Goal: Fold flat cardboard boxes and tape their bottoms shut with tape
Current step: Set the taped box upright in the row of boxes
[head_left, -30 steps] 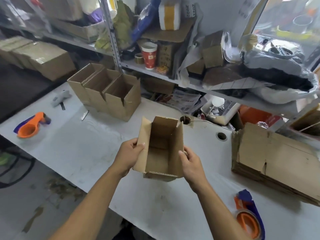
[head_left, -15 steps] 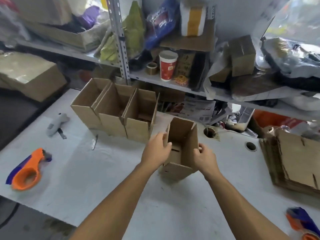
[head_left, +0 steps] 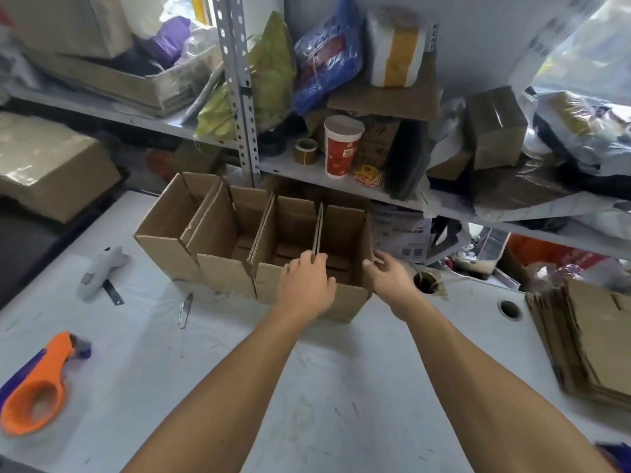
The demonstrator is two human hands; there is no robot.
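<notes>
**Fourth box set in the row**

Both hands are at the newest box [head_left: 345, 268], the rightmost of four open boxes standing in a row on the desk [head_left: 239, 370]. My left hand [head_left: 305, 288] rests against the box's near left corner, fingers [head_left: 307, 259] curled over the upright flap edge that it shares with the neighbouring box [head_left: 286, 233]; I am gripping that edge lightly. My right hand [head_left: 392, 281] is loose and unclenched beside the box's right wall, fingers spread, touching or just off the cardboard; I cannot tell which.

This box stands upright, top flaps up and open, pressed against the third box. To the left of that come the second box [head_left: 222, 254] and the first box [head_left: 164, 233], all touching side by side.

On the desk to my left lie a small blade [head_left: 185, 310], a grey box cutter [head_left: 100, 273] and, nearer the edge, an orange tape dispenser [head_left: 36, 390]. On my right, a stack of flat cardboard [head_left: 587, 339] sits at the desk's edge, with two round holes in the desk surface between it and the boxes. A bit of another tape dispenser [head_left: 614, 455] shows at the bottom right corner.

Behind the row, the metal shelf [head_left: 307, 172] carries a red paper cup [head_left: 342, 146], a roll of brown tape [head_left: 306, 150], bags and more cardboard.
</notes>
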